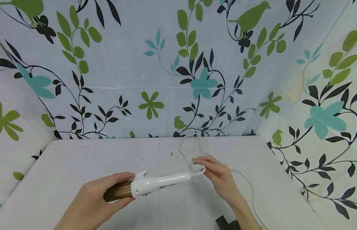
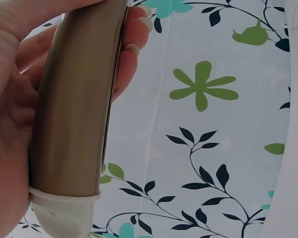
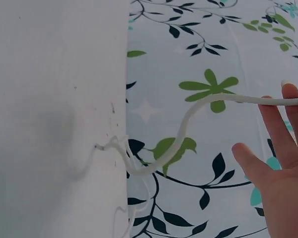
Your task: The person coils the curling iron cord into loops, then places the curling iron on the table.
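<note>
A curling iron (image 1: 161, 183) with a white handle and a bronze barrel is held above the table, nearly level, its handle end to the right. My left hand (image 1: 92, 199) grips the barrel (image 2: 72, 114) between thumb and fingers. In the left wrist view the barrel ends in a white cap (image 2: 63, 215). By the cord end of the handle is my right hand (image 1: 220, 180), its fingers extended. Across those fingers runs the white cord (image 3: 181, 126), and the thumb stands apart from it in the right wrist view.
The cord (image 1: 251, 187) trails over the white table (image 1: 89, 156), looping at the back and running down the right side. Patterned cloth (image 1: 123, 70) with leaves and birds encloses the back and sides. A black object (image 1: 226, 223) shows beside the right forearm.
</note>
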The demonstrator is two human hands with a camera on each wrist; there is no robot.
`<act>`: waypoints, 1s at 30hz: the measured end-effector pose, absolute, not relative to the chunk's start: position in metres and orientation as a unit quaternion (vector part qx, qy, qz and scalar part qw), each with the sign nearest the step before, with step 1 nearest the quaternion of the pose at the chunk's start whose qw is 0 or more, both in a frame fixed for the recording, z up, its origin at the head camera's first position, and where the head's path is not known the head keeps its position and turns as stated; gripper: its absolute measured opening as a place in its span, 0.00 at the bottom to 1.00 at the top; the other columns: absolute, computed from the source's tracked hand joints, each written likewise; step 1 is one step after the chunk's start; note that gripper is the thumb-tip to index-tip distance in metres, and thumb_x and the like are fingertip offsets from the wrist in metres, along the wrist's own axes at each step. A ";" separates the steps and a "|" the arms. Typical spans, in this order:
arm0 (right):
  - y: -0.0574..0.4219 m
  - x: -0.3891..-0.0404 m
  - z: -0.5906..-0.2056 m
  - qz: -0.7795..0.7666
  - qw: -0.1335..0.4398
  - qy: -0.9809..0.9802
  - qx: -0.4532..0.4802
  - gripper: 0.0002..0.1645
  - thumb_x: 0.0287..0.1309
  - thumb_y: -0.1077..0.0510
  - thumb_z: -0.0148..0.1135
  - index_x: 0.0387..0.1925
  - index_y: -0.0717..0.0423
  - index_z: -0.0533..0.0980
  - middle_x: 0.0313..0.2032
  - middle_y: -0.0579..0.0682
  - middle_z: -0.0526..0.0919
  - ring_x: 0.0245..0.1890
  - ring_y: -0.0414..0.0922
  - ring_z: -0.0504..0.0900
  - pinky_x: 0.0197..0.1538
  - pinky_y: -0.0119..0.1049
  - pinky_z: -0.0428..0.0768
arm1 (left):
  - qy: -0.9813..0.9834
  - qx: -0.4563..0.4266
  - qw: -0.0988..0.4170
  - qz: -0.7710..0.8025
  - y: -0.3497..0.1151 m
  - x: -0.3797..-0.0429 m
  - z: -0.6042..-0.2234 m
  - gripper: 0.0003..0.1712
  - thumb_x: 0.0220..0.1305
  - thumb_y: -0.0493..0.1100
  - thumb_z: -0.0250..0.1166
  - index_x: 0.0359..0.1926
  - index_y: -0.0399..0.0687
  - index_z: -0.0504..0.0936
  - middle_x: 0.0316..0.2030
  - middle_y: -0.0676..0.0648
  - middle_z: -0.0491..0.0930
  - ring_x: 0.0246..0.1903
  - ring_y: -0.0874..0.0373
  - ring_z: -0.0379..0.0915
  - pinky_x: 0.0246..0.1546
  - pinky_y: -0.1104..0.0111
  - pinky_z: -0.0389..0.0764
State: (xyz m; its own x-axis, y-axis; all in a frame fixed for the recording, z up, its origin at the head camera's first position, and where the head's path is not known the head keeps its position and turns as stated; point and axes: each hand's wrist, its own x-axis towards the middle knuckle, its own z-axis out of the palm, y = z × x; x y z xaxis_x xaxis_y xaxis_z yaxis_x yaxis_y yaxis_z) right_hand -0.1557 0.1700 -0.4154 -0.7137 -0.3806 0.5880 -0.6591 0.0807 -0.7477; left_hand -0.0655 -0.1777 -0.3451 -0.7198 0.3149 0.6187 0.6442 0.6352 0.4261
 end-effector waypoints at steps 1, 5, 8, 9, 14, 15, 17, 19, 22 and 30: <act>0.167 -0.156 -0.418 0.582 0.112 -0.723 0.354 0.20 0.65 0.74 0.53 0.54 0.62 0.81 0.52 0.57 0.82 0.57 0.42 0.78 0.52 0.28 0.79 | -0.866 -0.279 0.260 -0.322 -0.178 -0.065 -0.345 0.39 0.31 0.34 0.84 0.51 0.57 0.84 0.44 0.60 0.86 0.38 0.69 0.82 0.40 0.86 0.76; 0.155 -0.154 -0.426 0.597 0.077 -0.733 0.317 0.16 0.70 0.71 0.50 0.48 0.58 0.81 0.47 0.55 0.84 0.52 0.41 0.79 0.50 0.32 0.80 | -0.853 -0.295 0.270 -0.336 -0.177 -0.066 -0.347 0.37 0.35 0.35 0.83 0.52 0.54 0.84 0.44 0.57 0.87 0.39 0.69 0.83 0.40 0.86 0.77; 0.144 -0.150 -0.431 0.577 0.054 -0.767 0.274 0.14 0.71 0.69 0.49 0.44 0.55 0.80 0.46 0.52 0.85 0.50 0.40 0.81 0.50 0.36 0.82 | -0.842 -0.304 0.275 -0.349 -0.176 -0.067 -0.347 0.29 0.47 0.46 0.80 0.53 0.53 0.84 0.44 0.55 0.87 0.38 0.69 0.83 0.37 0.85 0.78; 0.140 -0.147 -0.432 0.561 0.050 -0.785 0.259 0.13 0.72 0.67 0.49 0.43 0.53 0.80 0.45 0.50 0.86 0.48 0.39 0.82 0.49 0.36 0.82 | -0.840 -0.306 0.278 -0.351 -0.176 -0.068 -0.348 0.26 0.52 0.49 0.78 0.53 0.52 0.84 0.44 0.54 0.87 0.38 0.68 0.84 0.37 0.85 0.78; 0.120 -0.132 -0.433 0.381 0.068 -0.890 0.239 0.08 0.72 0.58 0.54 0.37 0.49 0.79 0.27 0.39 0.80 0.25 0.32 0.74 0.31 0.28 0.77 | -0.851 -0.291 0.292 -0.326 -0.175 -0.070 -0.347 0.23 0.59 0.57 0.70 0.53 0.53 0.84 0.42 0.55 0.87 0.36 0.68 0.84 0.36 0.85 0.78; 0.117 -0.129 -0.432 0.337 0.074 -0.906 0.244 0.09 0.72 0.56 0.55 0.33 0.49 0.77 0.23 0.38 0.76 0.22 0.31 0.70 0.28 0.26 0.72 | -0.854 -0.287 0.293 -0.320 -0.175 -0.071 -0.347 0.23 0.59 0.57 0.70 0.52 0.53 0.84 0.42 0.56 0.87 0.36 0.67 0.84 0.36 0.85 0.78; 0.112 -0.123 -0.431 0.261 0.088 -0.925 0.261 0.11 0.70 0.55 0.58 0.29 0.50 0.73 0.19 0.38 0.69 0.20 0.31 0.63 0.25 0.26 0.66 | -0.864 -0.276 0.294 -0.301 -0.175 -0.072 -0.347 0.23 0.55 0.55 0.74 0.51 0.53 0.85 0.41 0.57 0.87 0.35 0.67 0.84 0.36 0.85 0.78; 0.109 -0.118 -0.428 0.203 0.098 -0.934 0.277 0.06 0.67 0.56 0.61 0.32 0.52 0.77 0.18 0.39 0.68 0.19 0.33 0.59 0.24 0.26 0.64 | -0.874 -0.269 0.294 -0.280 -0.176 -0.073 -0.347 0.25 0.51 0.53 0.77 0.50 0.54 0.85 0.40 0.58 0.87 0.34 0.67 0.83 0.36 0.84 0.78; 0.109 -0.112 -0.423 0.143 0.115 -0.935 0.304 0.07 0.61 0.59 0.66 0.40 0.55 0.83 0.20 0.40 0.73 0.18 0.34 0.61 0.24 0.27 0.65 | -0.884 -0.257 0.293 -0.256 -0.177 -0.076 -0.348 0.32 0.38 0.44 0.84 0.50 0.55 0.85 0.39 0.58 0.87 0.33 0.67 0.83 0.35 0.83 0.79; 0.115 -0.100 -0.400 0.127 0.153 -0.900 0.387 0.03 0.57 0.58 0.70 0.34 0.48 0.83 0.21 0.37 0.67 0.21 0.30 0.59 0.25 0.18 0.59 | -0.901 -0.232 0.275 -0.244 -0.178 -0.080 -0.352 0.36 0.33 0.38 0.84 0.49 0.57 0.85 0.38 0.60 0.87 0.32 0.70 0.82 0.35 0.85 0.78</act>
